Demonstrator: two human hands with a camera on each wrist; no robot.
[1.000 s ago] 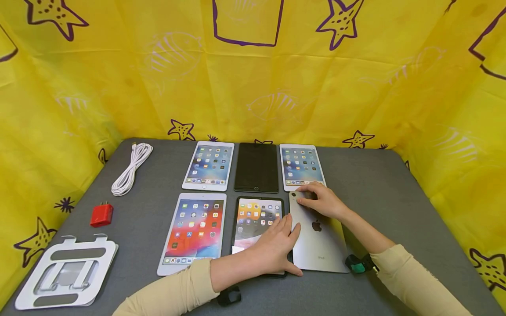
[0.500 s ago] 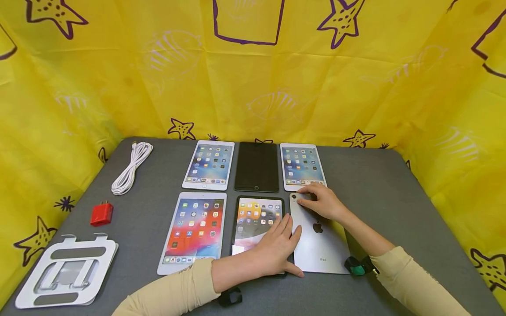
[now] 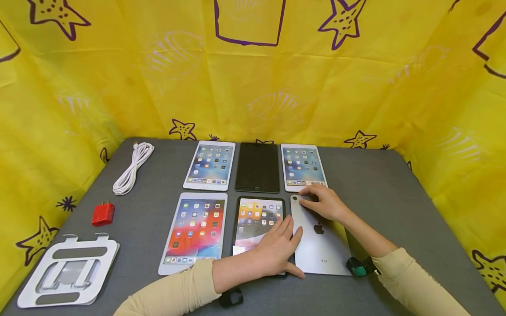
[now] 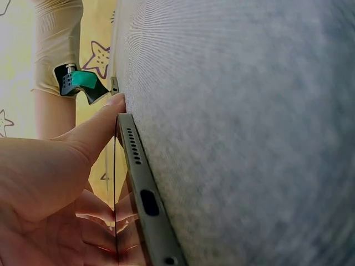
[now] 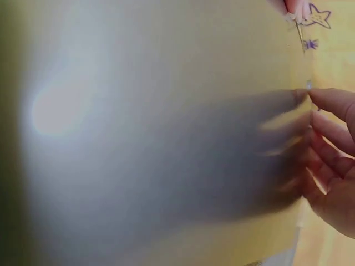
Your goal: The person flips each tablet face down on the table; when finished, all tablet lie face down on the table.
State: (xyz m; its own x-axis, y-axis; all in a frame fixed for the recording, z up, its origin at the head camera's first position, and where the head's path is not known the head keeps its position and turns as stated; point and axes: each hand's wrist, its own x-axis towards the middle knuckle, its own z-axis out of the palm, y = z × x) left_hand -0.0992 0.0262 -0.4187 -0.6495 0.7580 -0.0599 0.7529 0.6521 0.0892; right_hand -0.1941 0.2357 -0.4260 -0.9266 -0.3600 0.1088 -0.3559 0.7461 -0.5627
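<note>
Pointing lengthwise away, camera (image 3: 294, 198) farthest, a silver tablet (image 3: 321, 241) touches relaxed right hand (image 3: 325, 203), left hand (image 3: 276, 249) outspread.

Yellow printed cloth (image 3: 237, 79) screens three sides of a grey table (image 3: 379, 188), forming a booth.

The silver tablet (image 3: 321, 245) looks smooth, softly shiny metal; the charger (image 3: 103, 214), glossy plastic; the tabletop (image 3: 371, 188), matt cloth; the curtain (image 3: 229, 79), smooth cloth.
</note>
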